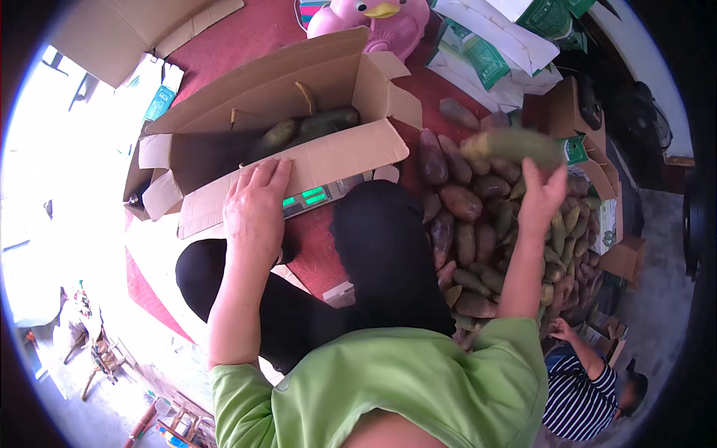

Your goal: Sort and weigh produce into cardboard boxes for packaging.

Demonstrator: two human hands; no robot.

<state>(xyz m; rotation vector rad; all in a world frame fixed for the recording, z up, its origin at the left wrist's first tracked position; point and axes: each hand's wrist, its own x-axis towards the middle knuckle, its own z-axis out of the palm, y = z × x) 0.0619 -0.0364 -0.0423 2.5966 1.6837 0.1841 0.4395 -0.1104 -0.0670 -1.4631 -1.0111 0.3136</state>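
Observation:
My right hand point(541, 196), raised over a heap at the right, holds a long green radish point(515, 147) by its lower side; the radish is blurred by motion. On the front flap of an open cardboard box point(328, 154) rests my left hand point(255, 205), its fingers stretched out flat. Inside the box, several dark green radishes point(280, 137) lie toward its right end, while shadow hides much of the left end. Beneath the box's front edge shows a scale point(328, 196) with a lit green display. The heap of green and purplish radishes point(461, 203) spreads beside my right knee.
A pink duck-shaped item point(388, 30) stands beyond the box on the red floor covering point(231, 52). White and green cartons point(493, 56) lie at the far right. Another person in a striped shirt point(579, 396) is at the lower right, near small boxes point(603, 334).

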